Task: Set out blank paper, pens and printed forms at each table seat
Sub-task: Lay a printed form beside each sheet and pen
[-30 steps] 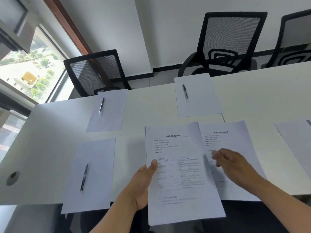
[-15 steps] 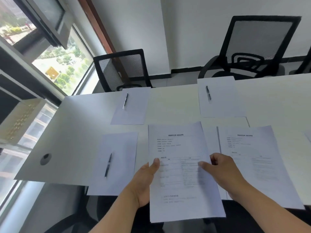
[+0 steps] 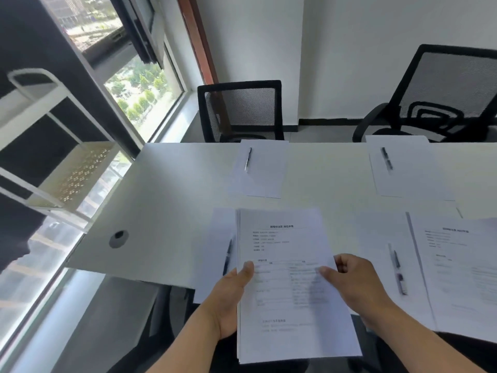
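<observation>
The left hand (image 3: pixel 231 300) is gripping a stack of printed forms (image 3: pixel 290 286) by its left edge, thumb lying on the top page and fingers curled out of sight beneath. The right hand (image 3: pixel 355 286) is pinching the stack's right edge, thumb on top. The stack is hanging above the near edge of the white table (image 3: pixel 172 200), partly covering one blank sheet (image 3: pixel 219 238) and its pen (image 3: pixel 227 257).

Four blank sheets are lying at the seats, each with one pen (four pens counted): near left, near right (image 3: pixel 376 254) with pen (image 3: pixel 397 270), far left (image 3: pixel 262 170) with pen (image 3: pixel 248 158), far right (image 3: pixel 406 170) with pen (image 3: pixel 386 158). One printed form (image 3: pixel 462 270) is lying just beside the near right sheet. Two black mesh chairs (image 3: pixel 240 111) (image 3: pixel 441 95) are standing behind the table.
</observation>
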{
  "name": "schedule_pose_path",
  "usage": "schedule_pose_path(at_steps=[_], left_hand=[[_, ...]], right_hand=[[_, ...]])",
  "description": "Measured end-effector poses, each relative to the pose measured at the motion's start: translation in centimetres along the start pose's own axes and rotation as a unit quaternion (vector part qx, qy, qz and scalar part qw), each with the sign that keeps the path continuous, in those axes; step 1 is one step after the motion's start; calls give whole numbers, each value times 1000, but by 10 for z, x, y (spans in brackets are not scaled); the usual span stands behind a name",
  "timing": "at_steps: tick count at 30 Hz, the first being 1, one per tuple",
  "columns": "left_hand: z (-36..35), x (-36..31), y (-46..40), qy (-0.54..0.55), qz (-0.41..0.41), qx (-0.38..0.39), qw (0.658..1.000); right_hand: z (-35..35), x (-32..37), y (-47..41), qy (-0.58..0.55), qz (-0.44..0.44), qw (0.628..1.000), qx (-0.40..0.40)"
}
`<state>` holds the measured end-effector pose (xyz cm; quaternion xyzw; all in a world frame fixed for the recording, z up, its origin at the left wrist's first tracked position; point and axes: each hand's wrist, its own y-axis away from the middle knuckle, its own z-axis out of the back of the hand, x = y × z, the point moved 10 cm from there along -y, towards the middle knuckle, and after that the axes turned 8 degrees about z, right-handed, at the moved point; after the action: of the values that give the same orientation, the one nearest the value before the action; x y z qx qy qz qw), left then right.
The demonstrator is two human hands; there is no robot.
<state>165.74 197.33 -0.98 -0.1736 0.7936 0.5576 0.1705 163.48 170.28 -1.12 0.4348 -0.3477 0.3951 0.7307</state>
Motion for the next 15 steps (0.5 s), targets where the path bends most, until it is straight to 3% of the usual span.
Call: schedule_pose_path(at_steps=[6, 15], left_hand=[[55, -11, -3, 3, 16, 19, 1000], [105, -8, -15, 24, 41, 24, 999]], right_hand=[[-44, 15, 13, -1, -24, 999, -46], [-89, 10, 12, 43, -43, 997, -54]])
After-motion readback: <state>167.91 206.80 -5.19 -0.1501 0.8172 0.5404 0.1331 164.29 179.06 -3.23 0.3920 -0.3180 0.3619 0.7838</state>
